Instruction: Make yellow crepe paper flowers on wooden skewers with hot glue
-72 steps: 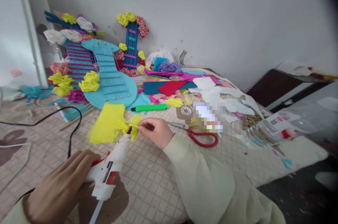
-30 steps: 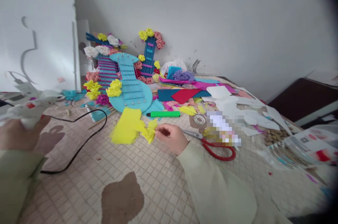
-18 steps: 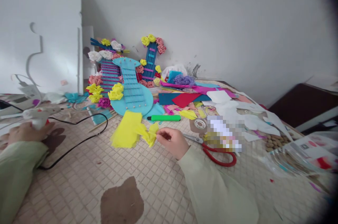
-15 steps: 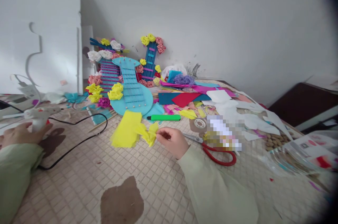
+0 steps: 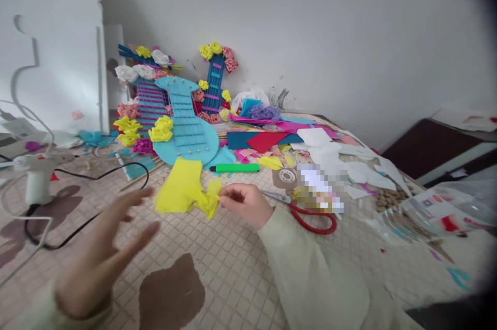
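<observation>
My right hand (image 5: 244, 204) pinches a crumpled strip of yellow crepe paper (image 5: 186, 189) just above the tiled tablecloth; the strip's wide end trails to the left. My left hand (image 5: 103, 255) hovers at the lower left, motion-blurred, fingers stretched out and apart, holding nothing, its fingertips a short way from the paper. The white glue gun (image 5: 37, 177) stands by itself at the far left on its wire stand, its black cord (image 5: 101, 205) looping across the cloth.
Red-handled scissors (image 5: 310, 213) lie just right of my right hand. A green marker (image 5: 235, 168), felt scraps, white paper cutouts and a blue guitar-shaped craft (image 5: 186, 123) with paper flowers crowd the back. A plastic bag (image 5: 423, 205) lies at the right.
My left hand let go of the glue gun at the far left and moved in toward the yellow paper, fingers spread. My right hand kept its pinch on the paper.
</observation>
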Available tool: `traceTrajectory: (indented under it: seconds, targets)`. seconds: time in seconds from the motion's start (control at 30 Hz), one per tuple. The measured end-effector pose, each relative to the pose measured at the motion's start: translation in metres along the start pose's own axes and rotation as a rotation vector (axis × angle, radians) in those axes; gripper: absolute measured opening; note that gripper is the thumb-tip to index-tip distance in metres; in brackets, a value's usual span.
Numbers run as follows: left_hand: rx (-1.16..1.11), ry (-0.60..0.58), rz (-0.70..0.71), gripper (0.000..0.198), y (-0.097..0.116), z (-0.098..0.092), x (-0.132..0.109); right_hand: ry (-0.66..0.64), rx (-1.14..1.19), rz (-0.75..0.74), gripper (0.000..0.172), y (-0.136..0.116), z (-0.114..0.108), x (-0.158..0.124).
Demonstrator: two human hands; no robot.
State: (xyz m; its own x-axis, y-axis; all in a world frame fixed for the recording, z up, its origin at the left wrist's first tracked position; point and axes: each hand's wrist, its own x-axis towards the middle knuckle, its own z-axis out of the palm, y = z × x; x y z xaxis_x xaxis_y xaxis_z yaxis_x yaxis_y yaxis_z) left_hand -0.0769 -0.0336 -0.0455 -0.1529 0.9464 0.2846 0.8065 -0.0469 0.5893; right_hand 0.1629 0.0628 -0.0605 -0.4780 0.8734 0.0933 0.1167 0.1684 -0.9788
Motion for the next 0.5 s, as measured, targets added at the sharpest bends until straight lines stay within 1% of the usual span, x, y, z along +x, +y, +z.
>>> traceTrajectory:
  seconds: [0.03,0.07,0.1,0.13,0.2,0.27,0.43,0.5]
  targets:
    - [-0.172,-0.104,-0.101,0.053,0.017,0.013,0.000,-0.022,0.020,0.011,0.010,-0.001,0.000,-0.001]
    - [-0.367,-0.169,-0.136,0.052,0.031,0.026,0.002,-0.043,0.045,0.022,0.012,-0.001,0.000,-0.001]
    - [-0.543,-0.279,-0.154,0.049,0.042,0.037,0.006,-0.064,0.073,0.032,0.013,-0.002,-0.001,-0.002]
    - [-0.665,-0.319,-0.194,0.047,0.050,0.046,0.011,-0.082,0.100,0.039,0.014,-0.002,-0.001,-0.002]
    - [-0.766,-0.339,-0.206,0.043,0.057,0.060,0.020,-0.103,0.142,0.045,0.014,-0.002,-0.003,-0.002]
    - [-0.797,-0.322,-0.224,0.037,0.057,0.067,0.026,-0.109,0.155,0.049,0.012,-0.002,-0.004,-0.002]
    - [-0.865,-0.323,-0.297,0.024,0.049,0.071,0.023,-0.119,0.161,0.093,0.009,-0.003,-0.003,-0.002]
    - [-0.904,-0.296,-0.318,0.019,0.047,0.072,0.019,-0.121,0.146,0.090,0.009,-0.004,-0.002,-0.003]
